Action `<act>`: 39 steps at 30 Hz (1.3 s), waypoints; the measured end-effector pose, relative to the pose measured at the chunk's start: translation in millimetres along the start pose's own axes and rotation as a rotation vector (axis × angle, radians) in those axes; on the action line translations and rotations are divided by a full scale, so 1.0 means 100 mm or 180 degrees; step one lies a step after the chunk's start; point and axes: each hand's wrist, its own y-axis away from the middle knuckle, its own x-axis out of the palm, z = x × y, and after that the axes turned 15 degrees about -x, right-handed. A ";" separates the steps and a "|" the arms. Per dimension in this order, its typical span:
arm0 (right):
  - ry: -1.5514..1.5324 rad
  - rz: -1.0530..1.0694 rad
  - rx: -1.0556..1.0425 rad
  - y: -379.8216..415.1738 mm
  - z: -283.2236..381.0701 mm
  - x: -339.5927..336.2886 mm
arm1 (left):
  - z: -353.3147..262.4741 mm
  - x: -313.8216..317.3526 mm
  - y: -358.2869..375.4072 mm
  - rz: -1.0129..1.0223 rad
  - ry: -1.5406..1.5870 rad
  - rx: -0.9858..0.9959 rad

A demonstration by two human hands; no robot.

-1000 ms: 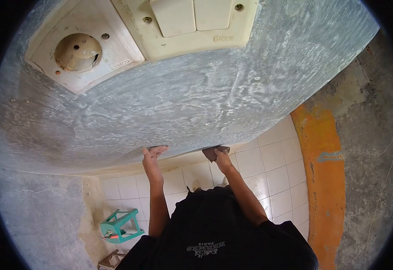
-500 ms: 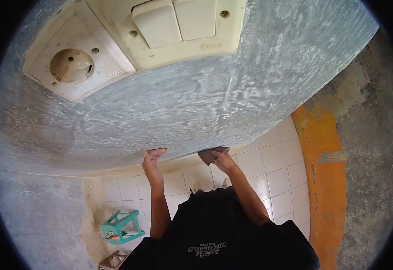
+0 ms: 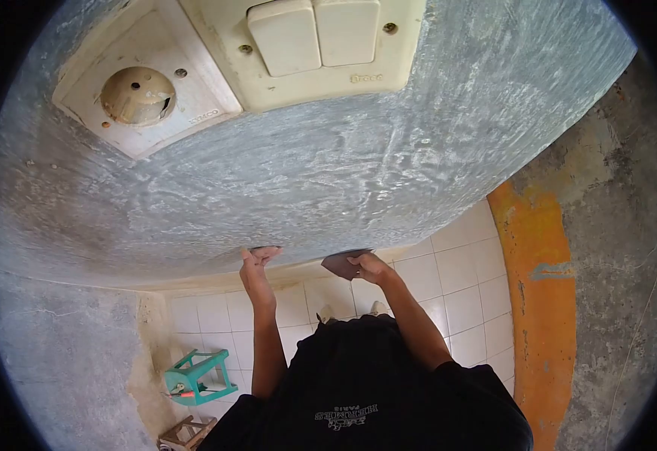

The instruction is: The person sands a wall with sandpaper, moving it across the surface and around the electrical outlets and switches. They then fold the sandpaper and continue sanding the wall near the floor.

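Observation:
In front of me rises a grey, rough-plastered wall (image 3: 291, 188). My left hand (image 3: 259, 263) rests against its lower part, fingers stretched out along the surface and no object visible in them. To its right, my right hand (image 3: 368, 266) grips a dark brown sheet that looks like sandpaper (image 3: 340, 265), thumb on the near side. The sheet's upper edge meets the wall, and the fingers behind it are hidden.
A socket (image 3: 139, 96) and a double switch (image 3: 321, 34) are fixed to the wall above. A green stool (image 3: 202, 376) with small items on it and a brown wooden stool (image 3: 186, 434) stand lower left on the tiled floor (image 3: 460, 304). An orange-painted band (image 3: 543, 301) runs along the right.
My right hand has shifted slightly left with the sandpaper, toward my left hand. My left hand stays nearly in place. The socket and switch appear a little farther right as my view moves.

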 end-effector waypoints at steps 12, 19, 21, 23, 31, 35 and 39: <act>0.1195 -0.0537 -0.0575 -0.17 -0.44 -0.11 | 0.01 -0.03 -0.01 0.0041 -0.0088 -0.0024; 0.1101 -0.1032 -0.0592 -0.17 -0.53 -0.01 | -0.02 -0.04 -0.03 0.0119 -0.0161 -0.0058; 0.1011 -0.0856 -0.0474 -0.30 -0.60 -0.22 | -0.03 -0.05 0.00 0.0107 -0.0217 -0.0117; 0.0976 -0.0805 -0.0492 -0.29 -0.68 -0.30 | -0.02 -0.05 0.02 0.0120 -0.0237 -0.0140; 0.0966 -0.0773 -0.0466 -0.02 -0.30 -0.07 | -0.04 -0.05 0.01 0.0024 -0.0238 -0.0155; 0.1221 -0.0565 -0.0685 -0.10 -0.38 -0.20 | -0.03 -0.04 0.00 0.0007 -0.0222 -0.0154; 0.0885 -0.0627 -0.0514 0.09 -0.22 -0.13 | -0.03 0.00 0.03 -0.0065 -0.0222 -0.0141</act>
